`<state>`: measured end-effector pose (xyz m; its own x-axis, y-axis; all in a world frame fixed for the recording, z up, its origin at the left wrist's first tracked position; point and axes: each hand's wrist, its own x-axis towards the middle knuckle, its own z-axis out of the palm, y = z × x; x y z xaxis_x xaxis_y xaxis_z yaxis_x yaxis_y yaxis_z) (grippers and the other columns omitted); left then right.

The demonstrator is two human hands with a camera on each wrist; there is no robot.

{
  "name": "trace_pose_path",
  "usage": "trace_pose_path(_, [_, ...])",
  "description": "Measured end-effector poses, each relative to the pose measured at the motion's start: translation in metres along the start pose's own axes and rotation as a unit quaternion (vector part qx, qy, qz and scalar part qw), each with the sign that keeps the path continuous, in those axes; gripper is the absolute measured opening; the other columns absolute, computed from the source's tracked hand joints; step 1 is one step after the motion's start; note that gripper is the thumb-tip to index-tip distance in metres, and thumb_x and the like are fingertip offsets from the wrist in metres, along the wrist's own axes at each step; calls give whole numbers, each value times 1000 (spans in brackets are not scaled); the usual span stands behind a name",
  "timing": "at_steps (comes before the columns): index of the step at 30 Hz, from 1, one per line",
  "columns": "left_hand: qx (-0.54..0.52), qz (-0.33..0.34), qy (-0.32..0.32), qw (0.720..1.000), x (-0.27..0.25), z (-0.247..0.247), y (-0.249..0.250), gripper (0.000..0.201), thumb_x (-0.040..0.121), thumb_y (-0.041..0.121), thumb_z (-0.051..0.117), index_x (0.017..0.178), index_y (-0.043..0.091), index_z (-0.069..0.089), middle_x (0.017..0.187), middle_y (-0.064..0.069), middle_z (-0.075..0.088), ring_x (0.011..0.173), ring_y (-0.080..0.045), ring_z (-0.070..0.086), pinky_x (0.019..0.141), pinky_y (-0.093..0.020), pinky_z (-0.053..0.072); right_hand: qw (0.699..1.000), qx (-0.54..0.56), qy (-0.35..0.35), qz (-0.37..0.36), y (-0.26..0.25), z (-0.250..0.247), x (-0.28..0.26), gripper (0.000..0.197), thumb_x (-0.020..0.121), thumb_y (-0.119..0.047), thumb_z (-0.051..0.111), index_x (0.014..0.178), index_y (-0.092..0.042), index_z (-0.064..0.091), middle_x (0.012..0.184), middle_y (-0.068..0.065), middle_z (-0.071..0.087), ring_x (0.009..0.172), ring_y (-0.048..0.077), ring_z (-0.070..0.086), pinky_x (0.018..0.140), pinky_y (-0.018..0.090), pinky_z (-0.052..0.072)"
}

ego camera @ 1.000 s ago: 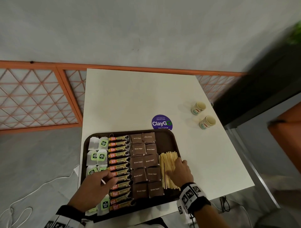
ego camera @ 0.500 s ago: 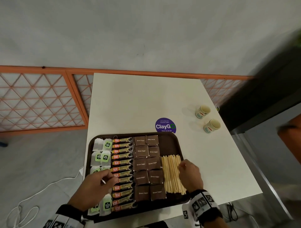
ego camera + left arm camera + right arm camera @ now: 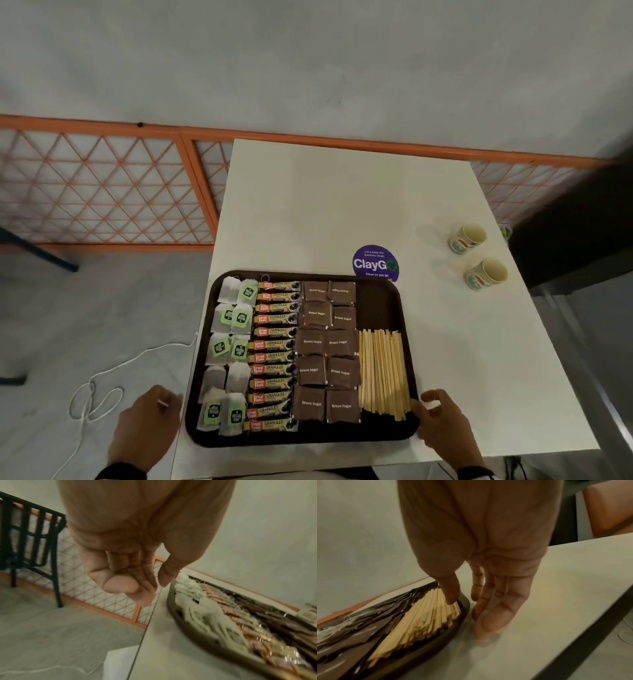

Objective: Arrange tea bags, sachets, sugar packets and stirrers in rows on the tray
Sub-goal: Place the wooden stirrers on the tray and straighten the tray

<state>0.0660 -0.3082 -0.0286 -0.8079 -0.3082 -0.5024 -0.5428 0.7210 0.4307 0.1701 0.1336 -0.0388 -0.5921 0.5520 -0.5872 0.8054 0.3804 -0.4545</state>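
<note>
Right hand (image 3: 445, 428) first: fingers are loose and a bit spread, holding nothing. The thumb (image 3: 452, 595) sits right at the tray's (image 3: 380, 298) right rim by the near ends of the stirrers (image 3: 383, 373), while the other fingertips (image 3: 486, 628) come down on the white table (image 3: 342, 205) just outside the rim. Can't tell if the thumb actually touches the rim.

Left hand (image 3: 147, 435) is off the left edge of the table, just beside the tray, fingers loosely curled and empty.

On the brown tray everything's in columns: tea bags (image 3: 229, 353) far left, coffee sachets (image 3: 274, 356) next, brown sugar packets (image 3: 327, 349), then stirrers on the right.

Further out there's a purple ClayGo sticker (image 3: 375, 263) and two paper cups (image 3: 476, 253) near the table's right edge.
</note>
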Motion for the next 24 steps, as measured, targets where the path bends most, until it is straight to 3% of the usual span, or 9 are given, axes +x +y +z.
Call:
trace_pose_path(2, [-6, -51, -22, 998, -3, 10, -16, 22, 88, 27, 69, 69, 18, 61, 75, -7, 68, 85, -35, 66, 78, -37, 46, 999, -25, -46, 0, -5, 1, -1, 14, 92, -27, 65, 98, -18, 55, 72, 5, 72, 55, 17, 69, 55, 26, 54])
trace_pose_path(4, [-16, -81, -43, 996, -7, 18, -28, 19, 85, 26, 72, 69, 19, 65, 74, -6, 71, 77, -29, 68, 77, -35, 48, 996, -55, -68, 0, -8, 2, 1, 13, 92, -23, 64, 99, -14, 56, 74, 5, 71, 56, 17, 69, 52, 20, 51])
trace_pose_path(8, [-71, -90, -8, 993, -18, 21, -31, 22, 79, 8, 79, 62, 17, 67, 60, -7, 71, 63, -28, 70, 74, -40, 52, 992, -110, -58, 1, -11, 1, 12, 18, 88, -27, 69, 88, -14, 57, 76, -4, 63, 72, 12, 61, 63, 17, 41])
trace_pose_path(12, [-89, -80, -18, 993, -25, 26, -10, 22, 74, 13, 84, 59, 17, 68, 50, 1, 68, 57, -20, 67, 64, -32, 50, 991, -117, -53, 25, -16, -2, 24, 31, 82, -29, 74, 72, -15, 48, 67, -3, 62, 68, 11, 59, 57, 13, 34])
trace_pose_path(15, [-128, -98, -29, 986, -21, 28, 8, 26, 74, 12, 84, 57, 20, 67, 50, -1, 68, 57, -19, 69, 57, -26, 50, 992, -118, -42, 25, -21, -9, 36, 34, 78, -25, 77, 68, -14, 47, 65, 2, 62, 69, 17, 61, 60, 18, 37])
trace_pose_path(18, [-174, -131, -40, 975, -7, 27, 27, 13, 80, 4, 76, 70, 6, 68, 56, -12, 69, 49, -25, 68, 49, -27, 57, 993, -105, -51, 21, -38, -17, 48, 31, 80, -18, 74, 68, -12, 46, 59, 4, 61, 60, 20, 61, 55, 20, 39])
trace_pose_path(20, [-205, -129, -40, 969, 10, 28, 36, 10, 82, -1, 72, 75, 3, 67, 61, -18, 68, 51, -30, 66, 56, -40, 62, 995, -80, -63, 11, -55, -19, 57, 21, 85, -12, 68, 75, -6, 51, 60, 10, 67, 51, 24, 66, 50, 24, 47])
trace_pose_path(23, [-199, -112, -52, 972, 48, 30, 43, 7, 80, 1, 71, 81, 7, 66, 72, -17, 70, 61, -32, 69, 60, -38, 62, 996, -52, -69, -13, -81, -20, 73, 11, 88, -8, 63, 85, -2, 54, 73, 17, 71, 48, 26, 69, 46, 28, 52])
trace_pose_path(24, [-207, -108, -51, 971, 58, 28, 50, 7, 79, 4, 71, 82, 7, 66, 76, -17, 70, 67, -33, 70, 65, -42, 63, 996, -46, -69, -17, -89, -20, 80, 10, 88, -8, 63, 87, -2, 55, 76, 17, 70, 50, 27, 70, 48, 30, 54])
